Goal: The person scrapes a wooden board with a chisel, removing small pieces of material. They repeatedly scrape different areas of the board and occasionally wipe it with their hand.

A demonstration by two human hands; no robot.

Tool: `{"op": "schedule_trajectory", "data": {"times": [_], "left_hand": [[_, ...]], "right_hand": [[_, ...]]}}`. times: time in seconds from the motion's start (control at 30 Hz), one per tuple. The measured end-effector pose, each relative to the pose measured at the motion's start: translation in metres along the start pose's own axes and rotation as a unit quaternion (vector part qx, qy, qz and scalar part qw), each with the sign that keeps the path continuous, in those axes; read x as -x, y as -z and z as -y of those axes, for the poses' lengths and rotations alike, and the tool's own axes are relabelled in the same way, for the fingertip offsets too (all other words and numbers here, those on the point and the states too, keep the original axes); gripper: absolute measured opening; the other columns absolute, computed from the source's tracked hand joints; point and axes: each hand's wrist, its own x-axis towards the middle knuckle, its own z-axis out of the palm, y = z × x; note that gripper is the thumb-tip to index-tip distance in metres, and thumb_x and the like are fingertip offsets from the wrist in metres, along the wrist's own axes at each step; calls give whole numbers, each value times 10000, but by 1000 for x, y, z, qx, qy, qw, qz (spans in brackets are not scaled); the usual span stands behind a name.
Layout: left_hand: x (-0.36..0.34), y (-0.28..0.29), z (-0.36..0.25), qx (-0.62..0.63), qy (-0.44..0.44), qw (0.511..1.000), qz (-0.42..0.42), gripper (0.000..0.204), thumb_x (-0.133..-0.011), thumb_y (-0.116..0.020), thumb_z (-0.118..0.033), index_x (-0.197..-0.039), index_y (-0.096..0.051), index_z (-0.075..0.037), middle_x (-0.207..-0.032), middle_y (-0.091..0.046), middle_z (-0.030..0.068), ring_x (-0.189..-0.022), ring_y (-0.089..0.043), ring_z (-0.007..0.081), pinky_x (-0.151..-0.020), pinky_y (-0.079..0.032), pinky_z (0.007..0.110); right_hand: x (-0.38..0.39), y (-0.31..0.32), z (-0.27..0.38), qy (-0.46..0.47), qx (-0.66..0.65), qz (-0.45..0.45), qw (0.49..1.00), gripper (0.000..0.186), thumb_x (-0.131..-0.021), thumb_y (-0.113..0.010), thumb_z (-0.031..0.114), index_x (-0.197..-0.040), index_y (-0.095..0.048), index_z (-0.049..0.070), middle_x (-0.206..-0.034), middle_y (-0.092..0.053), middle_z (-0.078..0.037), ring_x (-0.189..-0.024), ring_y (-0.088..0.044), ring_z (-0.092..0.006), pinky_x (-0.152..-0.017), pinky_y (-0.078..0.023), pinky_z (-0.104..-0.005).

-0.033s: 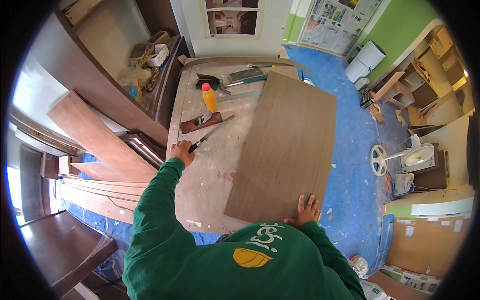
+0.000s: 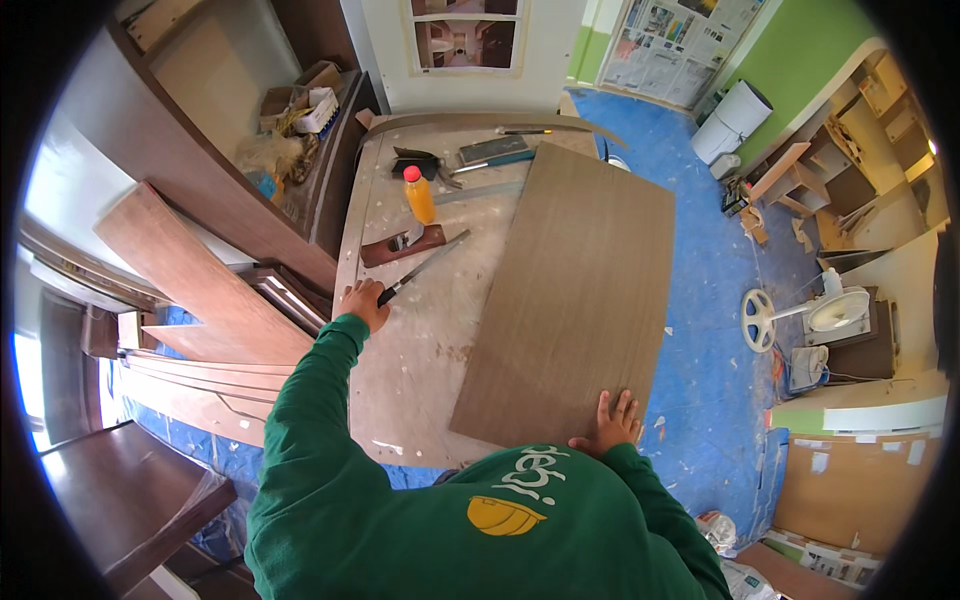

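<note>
At the left edge of the worktable, my left hand is closed on the black handle of a file. Its long, narrow grey blade points away to the right across the tabletop. Just beyond it lies a reddish-brown wooden hand plane, and behind that stands an orange bottle with a red cap. My right hand rests flat, fingers spread, on the near right corner of a large brown wood panel. That panel lies at a slant over the table's right side.
Toward the table's far end are a dark brush-like item, a grey rectangular block and a thin strip. Long boards lean on the left. A white fan lies on the blue floor sheet at right.
</note>
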Motion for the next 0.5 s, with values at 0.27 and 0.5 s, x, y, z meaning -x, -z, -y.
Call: {"op": "schedule_trajectory", "data": {"times": [0.27, 0.5], "left_hand": [[-123, 36, 43, 80, 8, 991, -102, 242, -857, -709, -337, -945, -709, -111, -981, -718, 130, -966, -672, 377, -888, -515, 488], [-253, 32, 32, 79, 96, 992, -8, 367, -840, -769, -382, -1148, -723, -188, -1156, -723, 117, -1178, -633, 348, -1035, -489, 507]], "right_hand": [[-13, -6, 2, 10, 25, -40, 999, 1441, -623, -837, 736, -1672, -17, 187, -1696, 109, -285, -1558, 50, -526, -1200, -164, -674], [-14, 2, 4, -7, 29, -4, 1000, 1394, -656, -812, 744, -1673, -30, 197, -1696, 103, -285, -1562, 35, -518, -1221, -143, -650]]}}
